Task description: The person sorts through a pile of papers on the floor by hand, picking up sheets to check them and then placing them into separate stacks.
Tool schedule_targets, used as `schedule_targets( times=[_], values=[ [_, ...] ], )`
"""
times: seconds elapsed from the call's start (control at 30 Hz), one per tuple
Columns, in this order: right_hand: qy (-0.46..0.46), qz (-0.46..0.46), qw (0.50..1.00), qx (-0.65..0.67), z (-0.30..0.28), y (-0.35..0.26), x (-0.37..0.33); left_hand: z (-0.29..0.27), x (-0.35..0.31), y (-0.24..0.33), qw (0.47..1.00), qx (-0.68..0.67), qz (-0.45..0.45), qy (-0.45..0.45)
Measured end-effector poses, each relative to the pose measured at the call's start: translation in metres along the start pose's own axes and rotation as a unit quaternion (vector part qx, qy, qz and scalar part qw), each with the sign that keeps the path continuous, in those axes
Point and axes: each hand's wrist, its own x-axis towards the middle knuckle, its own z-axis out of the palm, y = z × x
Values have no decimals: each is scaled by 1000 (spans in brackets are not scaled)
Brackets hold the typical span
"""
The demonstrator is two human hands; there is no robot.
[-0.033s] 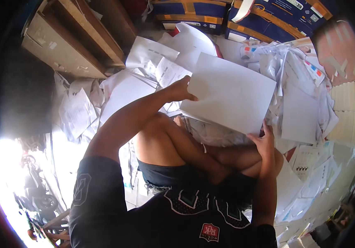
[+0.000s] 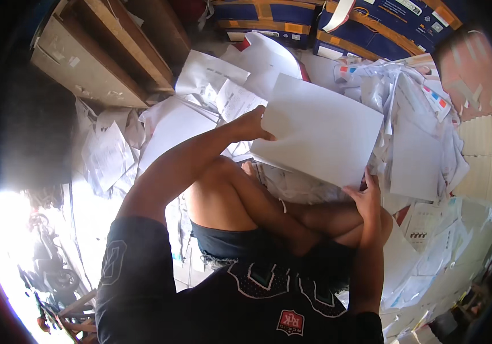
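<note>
A stack of white paper sheets is held tilted above my crossed legs, its top sheet blank. At the stack's left edge is my left hand, its thumb on top and its other fingers hidden underneath. My right hand grips the near right corner, with the thumb along the near edge and fingers at the right side. Beyond the stack lie a printed sheet and a curled white sheet. Left of it, more white paper is piled on the floor.
Dark blue cartons with brown tape line the back. A wooden frame stands at the far left. Loose papers and plastic wrapping heap up on the right, beside cream paper stacks. A motorcycle shows in the bright opening, lower left.
</note>
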Motion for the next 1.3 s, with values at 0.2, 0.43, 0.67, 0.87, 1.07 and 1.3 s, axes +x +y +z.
schedule_targets(
  times=[0.2,0.43,0.67,0.87,1.07,1.3],
  values=[
    [20,-31,999,-39,-2,-1,2,-3,0,6,999,45,6,-13],
    [49,-63,973,-218,7,-79,7,-33,-21,29,921,370,-112,42],
    [-28,-271,910,-312,44,-97,-29,-66,-132,-161,875,343,-276,200],
    [162,61,888,425,-42,-169,-23,17,-165,-188,911,228,-181,291],
    [207,181,719,639,49,-124,-11,-21,-198,-187,865,217,-232,389],
    [-203,194,949,147,11,-127,-26,-165,-361,-90,554,406,-40,726]
  ],
)
